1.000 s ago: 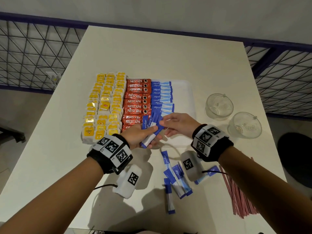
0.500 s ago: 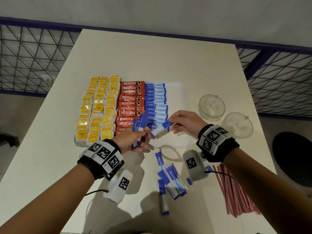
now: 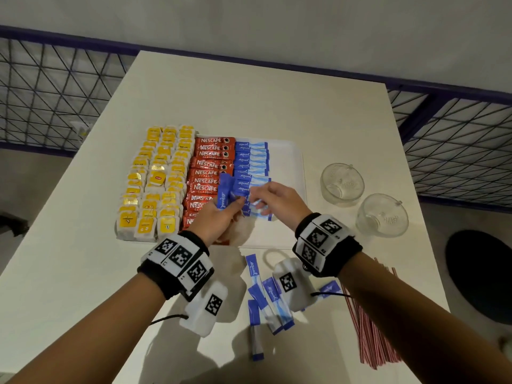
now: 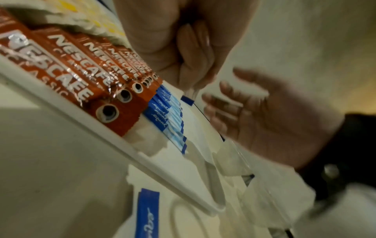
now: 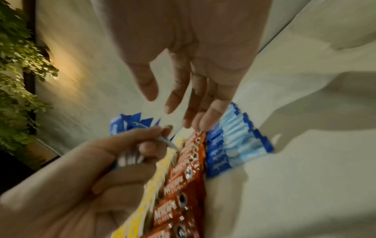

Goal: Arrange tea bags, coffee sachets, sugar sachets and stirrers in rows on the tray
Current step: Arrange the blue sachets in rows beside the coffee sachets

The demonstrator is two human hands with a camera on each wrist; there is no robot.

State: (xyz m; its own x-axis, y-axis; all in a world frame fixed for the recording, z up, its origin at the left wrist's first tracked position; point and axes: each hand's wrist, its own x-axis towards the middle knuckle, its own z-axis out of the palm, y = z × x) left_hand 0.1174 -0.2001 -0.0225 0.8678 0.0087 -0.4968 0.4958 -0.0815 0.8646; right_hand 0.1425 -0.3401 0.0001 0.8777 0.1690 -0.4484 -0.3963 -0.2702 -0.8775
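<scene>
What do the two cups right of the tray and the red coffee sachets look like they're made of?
Two cups: clear glass or perhaps hard plastic; the table shows through them. Coffee sachets: glossy foil-like film, judging by bright glints and crinkled sealed ends. Tray: matte white, probably plastic.

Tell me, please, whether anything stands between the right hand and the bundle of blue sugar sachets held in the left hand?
Nothing visible does. The right hand hangs open just beside the sugar sachets gripped by the left hand, with only open air between them above the tray.
</scene>
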